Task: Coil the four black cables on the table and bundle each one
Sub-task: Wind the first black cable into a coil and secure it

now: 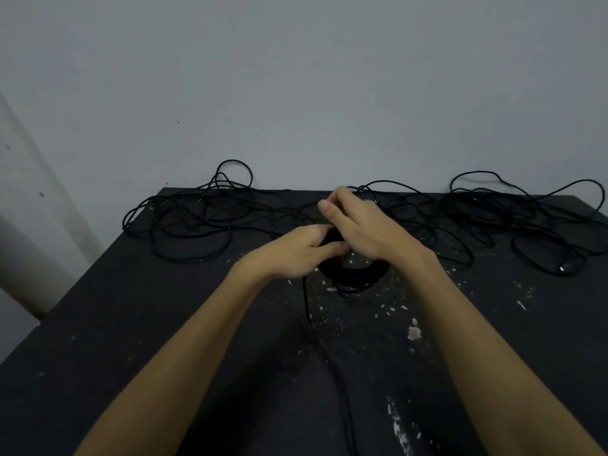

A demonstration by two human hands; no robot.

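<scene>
Both bare forearms reaching in from the near edge, meeting over the middle of the black table [98,324]. Left hand [296,251] curled, thumb and fingers closed on the left side of a coiled black cable [353,274], holding the bundle just above or on the tabletop; cannot tell which. Right hand [362,225] just beyond and above it, palm down over the coil's far side, fingers bent with tips bunched together at the far left as if pinching a strand; the strand itself too dark and blurred to make out, so grip uncertain. Loose tail of the same cable [316,340] trailing from under the left hand toward the near edge, running between the two forearms. White paint flecks [414,332] scattered across the tabletop around and nearer than the coil, a longer streak near the right forearm. Farther back, uncoiled black cables sprawled along the far edge: one loose tangle at far left [184,218], another spread behind the hands at far centre [421,209], a third at far right [543,218] with a connector end [563,268] lying on the table. Pale grey wall [296,77] behind the table.
</scene>
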